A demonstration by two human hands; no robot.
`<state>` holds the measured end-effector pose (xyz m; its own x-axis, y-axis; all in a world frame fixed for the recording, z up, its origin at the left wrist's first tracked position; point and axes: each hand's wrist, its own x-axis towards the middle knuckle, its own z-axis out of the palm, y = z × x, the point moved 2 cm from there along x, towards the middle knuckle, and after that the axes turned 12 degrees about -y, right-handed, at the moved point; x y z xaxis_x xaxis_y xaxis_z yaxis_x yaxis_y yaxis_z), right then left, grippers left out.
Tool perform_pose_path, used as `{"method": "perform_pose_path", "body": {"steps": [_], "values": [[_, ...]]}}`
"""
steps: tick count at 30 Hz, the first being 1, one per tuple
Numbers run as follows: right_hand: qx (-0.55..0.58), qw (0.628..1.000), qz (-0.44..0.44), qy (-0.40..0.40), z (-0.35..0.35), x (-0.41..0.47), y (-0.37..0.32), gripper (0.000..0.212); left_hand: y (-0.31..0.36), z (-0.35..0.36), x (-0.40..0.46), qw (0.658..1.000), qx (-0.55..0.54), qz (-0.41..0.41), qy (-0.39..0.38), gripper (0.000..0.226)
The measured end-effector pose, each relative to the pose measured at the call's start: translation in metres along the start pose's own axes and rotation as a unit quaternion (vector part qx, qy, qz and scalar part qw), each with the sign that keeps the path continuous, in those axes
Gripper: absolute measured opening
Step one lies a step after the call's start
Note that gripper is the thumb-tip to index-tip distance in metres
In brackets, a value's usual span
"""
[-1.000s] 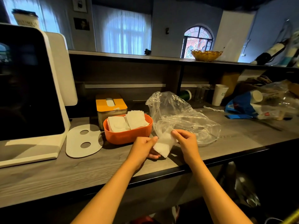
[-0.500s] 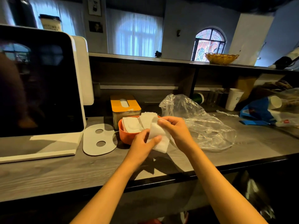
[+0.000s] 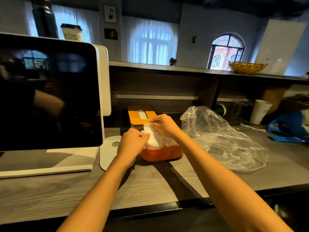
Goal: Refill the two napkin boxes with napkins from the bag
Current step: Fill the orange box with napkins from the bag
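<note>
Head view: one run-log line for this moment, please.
step: loading orange box | left hand, right hand: holding napkins | bag: right

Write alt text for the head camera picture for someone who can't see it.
Both hands, the left hand and the right hand, hold a white napkin over an orange napkin box on a grey counter. A crumpled clear plastic bag lies to the right; a dark screen stands to the left.
</note>
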<state>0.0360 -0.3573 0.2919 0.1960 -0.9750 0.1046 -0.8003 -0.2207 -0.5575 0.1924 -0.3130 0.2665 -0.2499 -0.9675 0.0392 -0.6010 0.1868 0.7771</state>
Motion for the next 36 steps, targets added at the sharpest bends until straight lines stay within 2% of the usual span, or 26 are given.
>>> {"method": "perform_pose_path", "body": {"steps": [3, 6, 7, 9, 11, 13, 14, 16, 19, 22, 25, 27, 29, 31, 33, 36], "values": [[-0.032, 0.999, 0.008, -0.041, 0.005, 0.004, 0.003, 0.025, -0.002, -0.006, 0.0, 0.997, 0.046, 0.007, 0.066, 0.052], [-0.08, 0.996, -0.017, -0.046, 0.007, 0.0, 0.005, 0.028, 0.002, -0.007, 0.002, 0.994, -0.023, 0.074, 0.082, 0.051], [-0.09, 0.995, -0.033, -0.024, 0.005, -0.002, 0.005, 0.028, 0.005, -0.005, 0.004, 0.992, -0.067, 0.086, 0.068, 0.049], [-0.049, 0.995, -0.036, 0.08, -0.005, -0.01, 0.007, 0.022, 0.013, 0.0, 0.008, 0.985, -0.154, 0.075, 0.02, 0.044], [0.059, 0.975, -0.001, 0.216, -0.021, -0.021, 0.016, 0.017, 0.021, 0.005, 0.013, 0.978, -0.199, 0.049, -0.029, 0.04], [0.113, 0.951, 0.071, 0.279, -0.03, -0.032, 0.033, 0.018, 0.03, 0.009, 0.018, 0.97, -0.232, 0.033, -0.065, 0.042], [0.086, 0.953, 0.118, 0.267, -0.033, -0.036, 0.042, 0.018, 0.035, 0.011, 0.019, 0.962, -0.261, 0.021, -0.082, 0.045], [0.013, 0.964, 0.196, 0.178, -0.03, -0.039, 0.054, 0.024, 0.042, 0.017, 0.024, 0.945, -0.306, -0.006, -0.117, 0.051], [-0.046, 0.963, 0.251, 0.083, -0.019, -0.038, 0.058, 0.045, 0.045, 0.026, 0.033, 0.948, -0.284, -0.036, -0.14, 0.056], [-0.066, 0.96, 0.264, 0.064, -0.012, -0.034, 0.056, 0.045, 0.044, 0.034, 0.036, 0.948, -0.269, -0.061, -0.159, 0.061], [-0.065, 0.964, 0.246, 0.082, -0.01, -0.034, 0.054, 0.033, 0.042, 0.037, 0.036, 0.946, -0.272, -0.058, -0.167, 0.062], [-0.024, 0.973, 0.205, 0.102, -0.009, -0.034, 0.054, 0.028, 0.039, 0.037, 0.037, 0.947, -0.27, -0.049, -0.166, 0.061], [0.064, 0.974, 0.166, 0.138, -0.012, -0.039, 0.053, 0.019, 0.036, 0.036, 0.036, 0.946, -0.279, -0.05, -0.155, 0.061], [0.157, 0.962, 0.132, 0.183, -0.018, -0.044, 0.055, 0.013, 0.035, 0.035, 0.036, 0.948, -0.276, -0.052, -0.152, 0.061], [0.2, 0.949, 0.106, 0.218, -0.024, -0.049, 0.056, 0.017, 0.036, 0.036, 0.035, 0.954, -0.254, -0.052, -0.152, 0.059], [0.32, 0.911, 0.084, 0.247, -0.031, -0.054, 0.053, 0.025, 0.042, 0.034, 0.031, 0.973, -0.199, 0.008, -0.118, 0.038]]}}
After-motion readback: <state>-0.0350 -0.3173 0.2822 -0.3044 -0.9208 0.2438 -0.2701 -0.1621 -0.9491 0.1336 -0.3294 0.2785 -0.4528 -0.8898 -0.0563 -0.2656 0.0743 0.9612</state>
